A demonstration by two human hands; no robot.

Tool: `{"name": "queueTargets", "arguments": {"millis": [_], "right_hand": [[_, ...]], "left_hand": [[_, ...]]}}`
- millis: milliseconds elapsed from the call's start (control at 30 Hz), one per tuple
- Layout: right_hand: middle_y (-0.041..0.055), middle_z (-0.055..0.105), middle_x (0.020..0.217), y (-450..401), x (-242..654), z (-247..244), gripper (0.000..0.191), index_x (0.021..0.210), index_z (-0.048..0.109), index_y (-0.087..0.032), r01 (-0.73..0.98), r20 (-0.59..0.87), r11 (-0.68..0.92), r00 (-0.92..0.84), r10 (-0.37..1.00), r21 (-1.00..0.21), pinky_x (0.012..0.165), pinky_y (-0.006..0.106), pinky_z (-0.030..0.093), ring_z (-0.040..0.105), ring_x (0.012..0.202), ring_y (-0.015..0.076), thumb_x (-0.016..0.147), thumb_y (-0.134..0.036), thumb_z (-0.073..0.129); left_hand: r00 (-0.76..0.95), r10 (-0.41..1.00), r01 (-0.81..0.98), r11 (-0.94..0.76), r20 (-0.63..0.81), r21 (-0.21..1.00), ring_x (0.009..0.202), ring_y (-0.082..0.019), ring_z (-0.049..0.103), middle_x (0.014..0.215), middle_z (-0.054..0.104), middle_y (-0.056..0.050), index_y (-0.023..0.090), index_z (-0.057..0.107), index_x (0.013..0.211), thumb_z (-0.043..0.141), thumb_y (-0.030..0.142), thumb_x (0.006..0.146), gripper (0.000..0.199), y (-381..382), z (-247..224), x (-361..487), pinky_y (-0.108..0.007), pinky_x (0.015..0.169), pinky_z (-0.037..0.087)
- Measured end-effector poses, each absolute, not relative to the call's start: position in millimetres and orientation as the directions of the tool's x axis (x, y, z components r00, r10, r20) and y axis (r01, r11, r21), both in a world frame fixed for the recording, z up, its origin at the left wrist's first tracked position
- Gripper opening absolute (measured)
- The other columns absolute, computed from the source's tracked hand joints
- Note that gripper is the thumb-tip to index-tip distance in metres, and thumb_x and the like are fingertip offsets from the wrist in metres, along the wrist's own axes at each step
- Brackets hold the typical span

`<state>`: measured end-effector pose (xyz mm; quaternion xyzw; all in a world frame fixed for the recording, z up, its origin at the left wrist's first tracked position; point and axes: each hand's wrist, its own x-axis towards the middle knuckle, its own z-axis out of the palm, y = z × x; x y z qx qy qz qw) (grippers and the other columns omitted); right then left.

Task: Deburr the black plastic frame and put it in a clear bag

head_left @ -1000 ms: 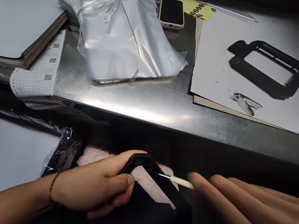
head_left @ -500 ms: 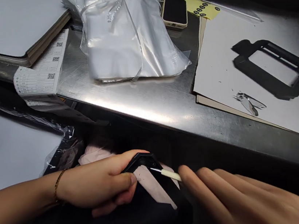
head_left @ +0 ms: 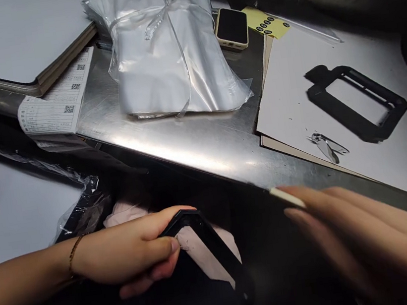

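the left hand (head_left: 134,249) pinches the upper left corner of a black frame (head_left: 216,246), its thumb on the near face and its other fingers curled beneath. the frame is held tilted in front of the tabletop (head_left: 183,145), below its edge, and its lower part sinks into shadow. through the opening shows pale pink cloth (head_left: 204,260), with more of it past the frame's right side and behind the wrist. a thin bracelet (head_left: 74,254) circles that wrist.

the right hand (head_left: 371,233), blurred, is apart from the frame, its fingers closed on a slim cream-coloured tool (head_left: 287,198) that points up and left; the tip cannot be made out.

on the tabletop, to the right, a second black frame (head_left: 350,113) lies flat on a white sheet (head_left: 282,97), with a nail clipper (head_left: 328,148) just beside it. a yellow sticker sheet (head_left: 272,21) lies near a phone (head_left: 232,28), and left of the phone is a tied stack of clear bags (head_left: 163,73). farther left, printed paper (head_left: 57,109) sticks out from under a thick white-topped stack (head_left: 16,37).
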<state>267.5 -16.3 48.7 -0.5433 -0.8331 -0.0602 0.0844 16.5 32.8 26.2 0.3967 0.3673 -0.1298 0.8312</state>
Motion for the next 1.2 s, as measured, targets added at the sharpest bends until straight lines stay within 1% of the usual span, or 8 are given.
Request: {"name": "queueTargets", "arguments": {"millis": [133, 267, 333, 400, 500, 667, 1033, 1200], "right_hand": [[0.0100, 0.055, 0.083, 14, 294, 26, 0.031, 0.110, 0.052, -0.011, 0.956, 0.264, 0.184, -0.242, 0.934, 0.227, 0.048, 0.025, 0.041, 0.053, 0.070, 0.0201, 0.082, -0.022, 0.044], [0.0163, 0.055, 0.094, 20, 294, 14, 0.031, 0.106, 0.057, -0.015, 0.914, 0.285, 0.164, -0.280, 0.917, 0.372, 0.052, 0.037, 0.044, 0.052, 0.079, 0.0314, 0.078, -0.028, 0.050], [0.0138, 0.056, 0.091, 10, 275, 18, 0.025, 0.097, 0.060, -0.014, 0.931, 0.415, 0.285, -0.358, 0.836, 0.230, 0.058, 0.038, 0.045, 0.052, 0.078, 0.0275, 0.073, -0.021, 0.058], [0.0077, 0.054, 0.081, -4, 248, 22, 0.018, 0.086, 0.063, -0.013, 0.882, 0.530, 0.466, -0.362, 0.767, -0.072, 0.063, 0.034, 0.043, 0.049, 0.076, 0.0195, 0.070, -0.007, 0.059], [0.0065, 0.054, 0.073, -17, 210, 23, 0.015, 0.083, 0.064, -0.010, 0.746, 0.481, 0.615, -0.454, 0.750, -0.255, 0.060, 0.034, 0.038, 0.043, 0.071, 0.0170, 0.073, -0.005, 0.054], [0.0101, 0.055, 0.066, -11, 189, 12, 0.016, 0.073, 0.063, -0.006, 0.704, 0.456, 0.682, -0.550, 0.700, -0.198, 0.055, 0.034, 0.032, 0.043, 0.065, 0.0196, 0.073, -0.004, 0.047], [0.0095, 0.057, 0.067, -8, 190, 9, 0.019, 0.064, 0.057, -0.009, 0.656, 0.440, 0.726, -0.601, 0.667, -0.205, 0.059, 0.035, 0.026, 0.044, 0.065, 0.0209, 0.069, -0.002, 0.041], [0.0067, 0.054, 0.061, -7, 192, 1, 0.014, 0.060, 0.054, -0.012, 0.645, 0.489, 0.751, -0.615, 0.619, -0.140, 0.061, 0.036, 0.027, 0.042, 0.064, 0.0194, 0.068, -0.003, 0.046]], "left_hand": [[0.708, 0.086, 0.497, 0.645, -0.701, 0.581, 0.030, -0.001, 0.034, 0.063, 0.044, 0.008, 0.034, 0.004, 0.130, 0.029, 0.024, 0.085, 0.052, 31, 23, 16, -0.009, 0.029, 0.027], [0.715, 0.088, 0.482, 0.657, -0.694, 0.580, 0.029, -0.001, 0.034, 0.060, 0.043, 0.009, 0.034, 0.005, 0.129, 0.027, 0.022, 0.085, 0.050, 31, 22, 18, -0.009, 0.028, 0.027], [0.720, 0.084, 0.474, 0.666, -0.689, 0.577, 0.029, -0.001, 0.035, 0.059, 0.043, 0.009, 0.033, 0.007, 0.129, 0.027, 0.021, 0.085, 0.050, 31, 22, 19, -0.009, 0.027, 0.027], [0.719, 0.090, 0.470, 0.668, -0.689, 0.577, 0.028, -0.001, 0.035, 0.059, 0.043, 0.009, 0.031, 0.008, 0.128, 0.028, 0.020, 0.085, 0.049, 31, 22, 20, -0.009, 0.027, 0.027], [0.713, 0.109, 0.471, 0.658, -0.693, 0.588, 0.029, -0.002, 0.035, 0.058, 0.044, 0.009, 0.026, 0.020, 0.123, 0.029, 0.021, 0.084, 0.040, 30, 20, 21, -0.010, 0.026, 0.027], [0.726, 0.124, 0.437, 0.677, -0.677, 0.593, 0.028, -0.001, 0.036, 0.057, 0.044, 0.009, 0.023, 0.036, 0.104, 0.028, 0.020, 0.083, 0.023, 30, 18, 20, -0.010, 0.027, 0.028], [0.741, 0.127, 0.404, 0.700, -0.660, 0.588, 0.029, -0.001, 0.037, 0.057, 0.045, 0.008, 0.023, 0.036, 0.107, 0.029, 0.017, 0.083, 0.026, 31, 14, 18, -0.009, 0.026, 0.028], [0.747, 0.119, 0.412, 0.689, -0.654, 0.596, 0.029, -0.001, 0.036, 0.056, 0.044, 0.009, 0.024, 0.036, 0.108, 0.029, 0.016, 0.082, 0.027, 34, 12, 21, -0.009, 0.026, 0.028]]}}
